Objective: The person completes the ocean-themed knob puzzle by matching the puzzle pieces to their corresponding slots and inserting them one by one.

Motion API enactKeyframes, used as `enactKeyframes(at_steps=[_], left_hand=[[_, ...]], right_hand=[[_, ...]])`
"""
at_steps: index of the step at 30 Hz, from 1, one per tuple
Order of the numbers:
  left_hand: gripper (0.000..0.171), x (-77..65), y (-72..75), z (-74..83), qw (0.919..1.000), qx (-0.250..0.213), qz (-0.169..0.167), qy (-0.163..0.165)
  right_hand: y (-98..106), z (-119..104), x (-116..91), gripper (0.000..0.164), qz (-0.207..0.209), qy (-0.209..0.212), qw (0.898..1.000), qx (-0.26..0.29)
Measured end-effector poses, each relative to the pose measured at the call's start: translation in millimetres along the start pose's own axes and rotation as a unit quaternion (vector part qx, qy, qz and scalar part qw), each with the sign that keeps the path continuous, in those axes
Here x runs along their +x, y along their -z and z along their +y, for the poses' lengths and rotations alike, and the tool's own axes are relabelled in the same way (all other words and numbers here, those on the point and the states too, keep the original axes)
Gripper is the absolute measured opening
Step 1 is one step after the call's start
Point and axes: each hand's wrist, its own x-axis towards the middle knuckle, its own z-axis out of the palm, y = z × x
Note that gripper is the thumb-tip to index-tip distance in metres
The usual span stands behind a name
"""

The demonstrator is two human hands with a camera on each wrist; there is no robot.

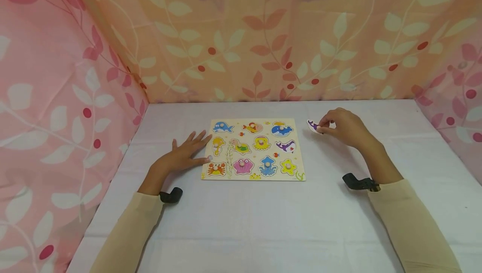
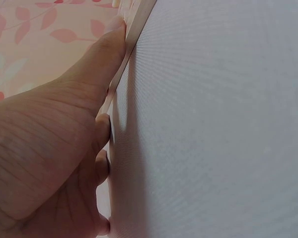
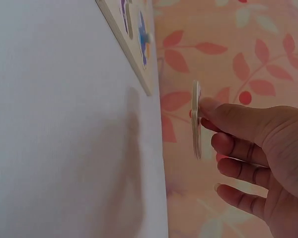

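A wooden peg puzzle board (image 1: 248, 177) with sea animal pieces lies on the table. My left hand (image 1: 186, 154) rests at its left edge, fingers spread, the thumb touching the board near the crab piece (image 1: 216, 169). Beyond the board's right edge, my right hand (image 1: 344, 126) pinches a purple and white whale puzzle piece (image 1: 313, 126) between thumb and fingers. In the right wrist view this whale piece (image 3: 195, 121) is seen edge-on, raised off the table. A matching purple whale picture (image 1: 287, 146) shows at the board's right side, with no knob on it.
White cloth covers the table (image 1: 241, 223). An orange leaf-patterned curtain (image 1: 233, 34) hangs behind it, and a pink one (image 1: 49, 118) lines the left side. Black wrist cameras (image 1: 171, 195) sit at both cuffs.
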Motion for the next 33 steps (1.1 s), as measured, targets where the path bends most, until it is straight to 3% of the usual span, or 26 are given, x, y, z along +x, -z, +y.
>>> enactKeyframes(at_steps=[17, 25, 33], left_hand=[[0.089, 5.4, -3.5, 1.6, 1.0, -0.005, -0.003, -0.006], [0.088, 11.2, -1.6, 3.6, 1.0, 0.0, -0.001, -0.004], [0.087, 12.0, -0.6, 4.0, 1.0, 0.002, -0.006, -0.005]], right_hand=[[-33, -39, -3, 0.018, -0.052, 0.048, 0.997, 0.009], [-36, -46, 3, 0.014, -0.042, 0.098, 0.994, -0.017], [-45, -53, 9, 0.012, -0.081, 0.098, 0.991, -0.031]])
